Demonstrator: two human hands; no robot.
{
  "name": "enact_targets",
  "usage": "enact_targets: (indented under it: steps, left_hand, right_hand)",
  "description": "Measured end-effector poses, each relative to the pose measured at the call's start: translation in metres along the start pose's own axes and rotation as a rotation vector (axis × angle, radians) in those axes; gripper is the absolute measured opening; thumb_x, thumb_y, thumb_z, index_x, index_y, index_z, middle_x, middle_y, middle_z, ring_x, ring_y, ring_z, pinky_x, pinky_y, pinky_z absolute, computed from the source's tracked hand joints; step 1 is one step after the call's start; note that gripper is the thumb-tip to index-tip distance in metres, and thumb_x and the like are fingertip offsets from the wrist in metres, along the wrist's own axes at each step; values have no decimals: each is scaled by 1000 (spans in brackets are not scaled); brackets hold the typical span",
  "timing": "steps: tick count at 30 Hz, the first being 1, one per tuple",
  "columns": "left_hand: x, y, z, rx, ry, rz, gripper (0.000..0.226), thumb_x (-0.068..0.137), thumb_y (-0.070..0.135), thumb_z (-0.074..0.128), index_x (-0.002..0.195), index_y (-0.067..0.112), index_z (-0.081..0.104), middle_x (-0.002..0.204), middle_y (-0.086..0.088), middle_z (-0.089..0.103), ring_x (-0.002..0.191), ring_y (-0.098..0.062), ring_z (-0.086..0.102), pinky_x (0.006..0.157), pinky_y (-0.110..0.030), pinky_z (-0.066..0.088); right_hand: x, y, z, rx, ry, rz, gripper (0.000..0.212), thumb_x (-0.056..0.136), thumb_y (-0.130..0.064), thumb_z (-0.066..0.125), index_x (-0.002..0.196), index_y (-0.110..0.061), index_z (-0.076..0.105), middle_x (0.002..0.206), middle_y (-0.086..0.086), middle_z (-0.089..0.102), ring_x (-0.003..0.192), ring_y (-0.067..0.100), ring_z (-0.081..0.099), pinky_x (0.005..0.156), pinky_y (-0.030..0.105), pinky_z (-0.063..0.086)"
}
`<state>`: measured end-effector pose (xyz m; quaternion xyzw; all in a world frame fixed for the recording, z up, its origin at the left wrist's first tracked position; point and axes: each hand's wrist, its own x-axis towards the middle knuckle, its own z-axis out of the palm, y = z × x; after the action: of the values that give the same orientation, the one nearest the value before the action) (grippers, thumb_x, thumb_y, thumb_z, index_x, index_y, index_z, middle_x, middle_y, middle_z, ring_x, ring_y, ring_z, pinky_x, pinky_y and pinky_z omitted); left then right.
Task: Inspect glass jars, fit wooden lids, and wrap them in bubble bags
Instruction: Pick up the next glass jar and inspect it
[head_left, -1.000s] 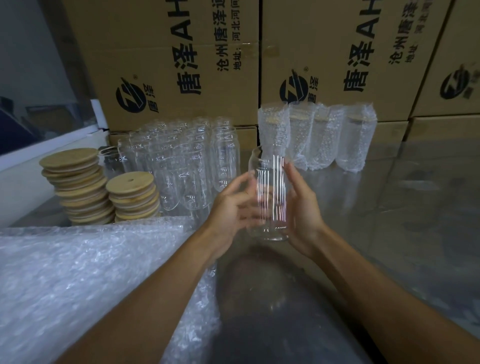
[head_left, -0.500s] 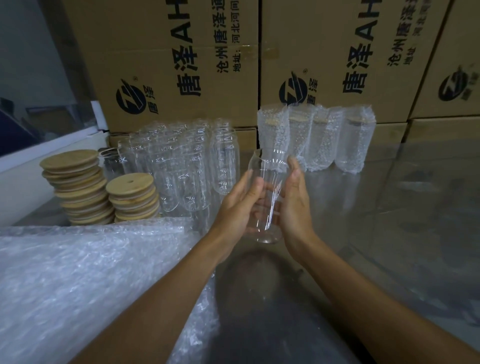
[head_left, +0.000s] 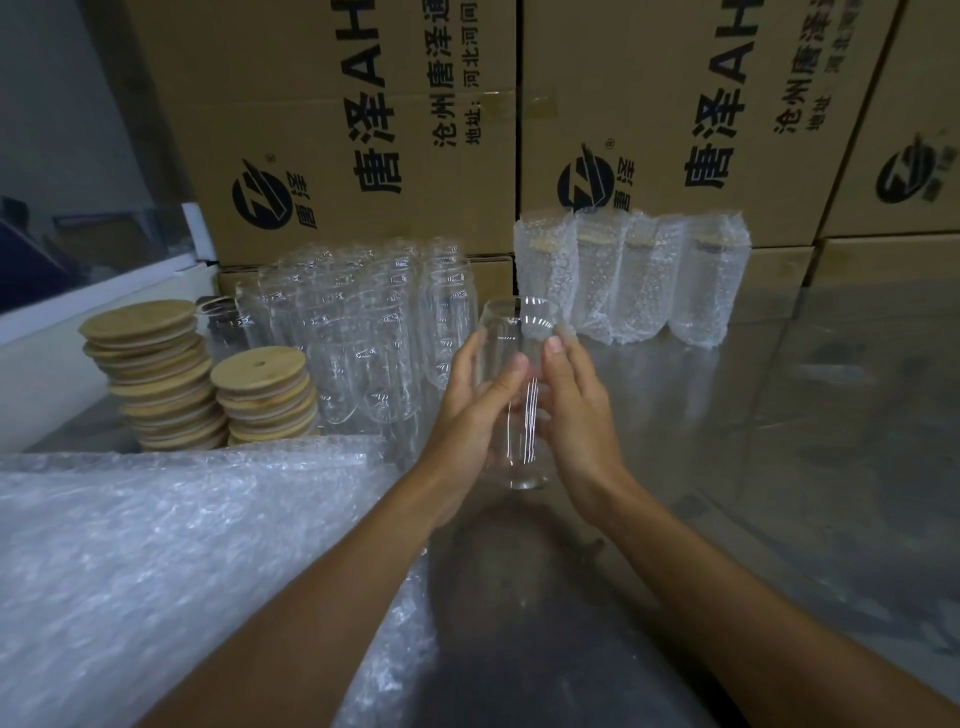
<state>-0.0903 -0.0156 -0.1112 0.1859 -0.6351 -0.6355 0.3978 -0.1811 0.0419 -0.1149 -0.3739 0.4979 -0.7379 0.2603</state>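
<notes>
head | both hands' grip wraps glass jar (head_left: 514, 395) | cartons (head_left: 363, 130) read 唐泽, 沧州, 地址: 河北

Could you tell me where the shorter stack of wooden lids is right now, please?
In the head view it stands left of centre: the shorter stack of wooden lids sits between the taller lid stack and the unwrapped glass jars.

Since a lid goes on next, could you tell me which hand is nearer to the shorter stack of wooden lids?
Left. The left hand, gripping the glass jar, sits just right of the shorter lid stack; the right hand holds the jar's far side.
</notes>
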Motion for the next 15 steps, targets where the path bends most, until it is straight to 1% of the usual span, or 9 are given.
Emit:
enact_targets:
  steps: [2,3,5,7,9,10,12,13,15]
  left_hand:
    - [0,3,-1,-94,2,-65,68,79,59,69,139,45,39,77,8,72,67,-13,69,62,-35,58]
    - [1,3,-2,-133,10,-96,64,78,61,70,134,47,43,75,5,70,64,-17,66,63,-39,59]
    - [4,2,-3,-183,29,-141,63,73,61,69,131,43,51,91,-4,72,77,-25,68,73,-55,58]
    - [7,1,-5,-192,35,-159,72,70,62,71,134,37,51,108,-6,73,93,-28,70,80,-63,55]
    - [8,0,-6,-140,52,-149,71,64,66,74,128,46,52,112,1,74,96,-26,71,78,-60,57]
    - [8,0,-5,-97,72,-135,71,62,69,74,127,50,51,117,4,72,100,-25,71,79,-57,58]
    - [7,-2,-4,15,124,-85,79,63,77,69,134,51,45,129,10,65,113,-23,67,87,-51,57]
    - [7,-4,-3,78,143,-45,82,67,81,63,139,48,42,124,15,67,113,-16,67,86,-43,59]
    - [6,-6,-2,177,157,28,81,76,86,46,144,44,36,107,28,70,100,2,69,74,-24,58]
  right_hand:
    - [0,-2,5,224,-34,171,48,102,-52,44,134,-20,59,98,3,74,84,22,69,71,40,60]
    - [0,-3,7,305,-76,238,52,101,-52,41,133,-16,61,94,7,74,80,23,69,67,39,59]
    - [1,-3,8,376,-124,278,56,104,-49,35,135,-10,60,100,9,75,83,22,73,71,35,62]
    - [1,-1,7,274,-54,211,51,109,-43,32,129,-10,65,104,8,77,93,22,75,83,37,62]
    - [1,0,5,1,31,60,43,111,-40,32,120,-23,70,107,1,78,101,19,74,94,43,59]
    - [0,0,3,-100,36,-21,42,111,-42,31,126,-27,67,117,-1,75,111,18,70,101,46,55]
    - [-4,3,2,-229,-13,-81,56,105,-57,32,151,-27,45,150,-2,54,137,17,52,115,48,42]
    - [-5,5,3,-289,-31,-73,70,98,-67,34,158,-31,30,159,-6,41,144,13,42,119,45,37]
    - [-6,9,6,-387,-35,-28,83,89,-80,38,160,-43,14,159,-9,31,145,12,37,118,43,36]
